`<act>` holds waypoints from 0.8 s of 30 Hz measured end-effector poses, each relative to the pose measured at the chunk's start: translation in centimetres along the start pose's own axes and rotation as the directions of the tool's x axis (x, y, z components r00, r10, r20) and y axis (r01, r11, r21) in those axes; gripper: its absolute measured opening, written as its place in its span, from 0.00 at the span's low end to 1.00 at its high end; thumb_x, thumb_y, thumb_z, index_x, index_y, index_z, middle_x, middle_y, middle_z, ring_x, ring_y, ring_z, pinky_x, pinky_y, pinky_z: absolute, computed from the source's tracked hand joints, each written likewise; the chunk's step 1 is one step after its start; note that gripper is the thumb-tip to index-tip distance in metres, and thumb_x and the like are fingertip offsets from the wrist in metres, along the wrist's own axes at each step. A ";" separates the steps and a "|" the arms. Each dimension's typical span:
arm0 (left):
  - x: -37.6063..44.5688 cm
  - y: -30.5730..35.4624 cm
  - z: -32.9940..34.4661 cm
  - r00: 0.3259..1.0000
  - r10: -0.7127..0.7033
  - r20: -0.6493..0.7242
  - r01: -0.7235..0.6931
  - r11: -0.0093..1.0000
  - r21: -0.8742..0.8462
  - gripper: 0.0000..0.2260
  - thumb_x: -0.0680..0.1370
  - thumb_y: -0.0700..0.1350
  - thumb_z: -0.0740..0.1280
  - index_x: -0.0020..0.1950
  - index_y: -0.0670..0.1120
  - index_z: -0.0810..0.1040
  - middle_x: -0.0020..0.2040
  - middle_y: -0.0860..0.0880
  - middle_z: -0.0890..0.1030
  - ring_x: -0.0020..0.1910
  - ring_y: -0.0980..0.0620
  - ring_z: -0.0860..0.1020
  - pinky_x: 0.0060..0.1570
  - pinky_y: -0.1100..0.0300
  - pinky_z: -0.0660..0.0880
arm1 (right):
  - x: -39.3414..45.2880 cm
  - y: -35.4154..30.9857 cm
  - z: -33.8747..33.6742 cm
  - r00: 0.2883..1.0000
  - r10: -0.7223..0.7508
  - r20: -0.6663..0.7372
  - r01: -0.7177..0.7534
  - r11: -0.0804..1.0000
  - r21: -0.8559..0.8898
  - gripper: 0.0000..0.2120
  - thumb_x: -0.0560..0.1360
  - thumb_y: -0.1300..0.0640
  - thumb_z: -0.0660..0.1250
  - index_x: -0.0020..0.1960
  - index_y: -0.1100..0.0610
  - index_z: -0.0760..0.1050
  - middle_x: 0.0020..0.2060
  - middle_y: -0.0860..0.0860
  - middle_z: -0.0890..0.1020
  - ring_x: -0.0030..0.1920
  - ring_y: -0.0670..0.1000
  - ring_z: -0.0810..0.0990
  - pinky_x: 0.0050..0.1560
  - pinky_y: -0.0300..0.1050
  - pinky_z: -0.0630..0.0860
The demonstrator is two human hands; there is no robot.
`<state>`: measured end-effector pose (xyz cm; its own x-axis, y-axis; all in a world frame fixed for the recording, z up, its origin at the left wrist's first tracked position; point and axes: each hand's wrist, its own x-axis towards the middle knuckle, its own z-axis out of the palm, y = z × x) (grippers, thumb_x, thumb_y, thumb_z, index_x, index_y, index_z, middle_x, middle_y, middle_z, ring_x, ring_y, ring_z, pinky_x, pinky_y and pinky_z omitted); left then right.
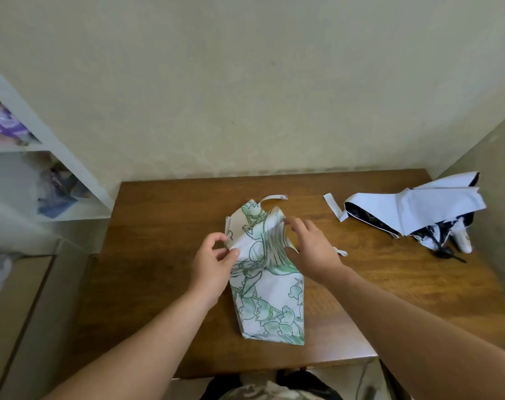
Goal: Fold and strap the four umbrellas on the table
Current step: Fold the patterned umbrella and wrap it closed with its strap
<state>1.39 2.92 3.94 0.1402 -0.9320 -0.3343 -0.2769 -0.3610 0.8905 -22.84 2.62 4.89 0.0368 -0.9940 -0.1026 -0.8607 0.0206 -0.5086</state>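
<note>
Head view: green-leaf printed umbrella (267, 284), thin creased fabric, lying flat mid-table on the glossy brown wooden table (158, 255), narrow end toward 12 o'clock with its strap (273, 198) curling off. Left hand (213, 267) pinching a fabric fold at the 9 o'clock edge, thumb and fingers closed on it. Right hand (309, 249) lifting a pleat, fingers curled round the cloth. White-and-navy umbrella (418, 210) slumped loose at 2 o'clock, unstrapped, near the table's edge. No readable writing. Bare wood left and front.
</note>
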 end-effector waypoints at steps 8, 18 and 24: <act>-0.5 0.1 -1.2 0.993 0.006 0.114 -0.009 1.000 0.024 0.15 0.77 0.40 0.77 0.50 0.60 0.77 0.48 0.53 0.88 0.46 0.53 0.86 0.50 0.45 0.85 | -0.2 -2.7 -0.3 0.987 -0.092 -0.133 0.094 0.996 0.009 0.30 0.77 0.61 0.71 0.76 0.45 0.69 0.56 0.50 0.78 0.58 0.54 0.74 0.60 0.56 0.77; -0.6 -0.5 -1.7 0.987 0.054 0.151 -0.068 0.993 0.092 0.16 0.78 0.38 0.75 0.47 0.61 0.79 0.48 0.53 0.87 0.47 0.54 0.85 0.45 0.53 0.83 | -1.3 -4.3 -0.8 0.997 0.011 -0.071 -0.014 0.998 -0.053 0.25 0.78 0.59 0.68 0.73 0.41 0.72 0.63 0.48 0.80 0.65 0.57 0.72 0.64 0.60 0.74; -0.5 -0.8 -2.7 0.985 0.049 0.163 -0.076 0.985 0.157 0.12 0.78 0.42 0.76 0.54 0.59 0.80 0.51 0.56 0.83 0.51 0.57 0.82 0.44 0.58 0.78 | -3.6 -4.6 -0.7 0.980 0.081 -0.180 -0.073 0.996 0.051 0.12 0.79 0.60 0.68 0.60 0.50 0.83 0.50 0.46 0.84 0.56 0.54 0.76 0.55 0.47 0.73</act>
<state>4.11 3.76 4.23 -0.0309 -0.9415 -0.3357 -0.4326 -0.2902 0.8536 -19.41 6.00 8.23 -0.1251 -0.9921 0.0121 -0.8344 0.0986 -0.5423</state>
